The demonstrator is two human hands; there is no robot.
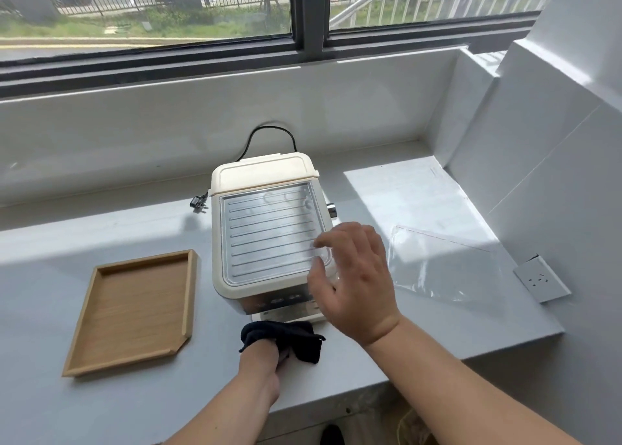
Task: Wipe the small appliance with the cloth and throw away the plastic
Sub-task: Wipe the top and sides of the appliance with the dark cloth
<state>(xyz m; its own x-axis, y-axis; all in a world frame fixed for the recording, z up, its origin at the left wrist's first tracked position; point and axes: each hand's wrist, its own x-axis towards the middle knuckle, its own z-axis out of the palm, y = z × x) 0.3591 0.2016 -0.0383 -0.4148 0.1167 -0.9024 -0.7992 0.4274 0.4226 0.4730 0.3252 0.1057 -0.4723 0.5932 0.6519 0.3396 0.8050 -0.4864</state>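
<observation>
On the grey desk (60, 259), the wooden tray (134, 310) sits well left of the work, probably parked out of the way. The power plug (198, 205) lies loose on the desk just left of the espresso machine (269, 235), a sensible state for wiping. The left grip (269, 360) is curled round the bunched black cloth (286, 338), which sits at the machine's front base, so I judge wiping to be starting low on the front. The right grip (356, 283) is spread, fingers relaxed, over the machine's front right corner. Whether it touches I cannot tell; it likely steadies the body. The clear plastic bag (444, 266) lies flat on the desk just right of that grip, unheld and not yet thrown away.
</observation>
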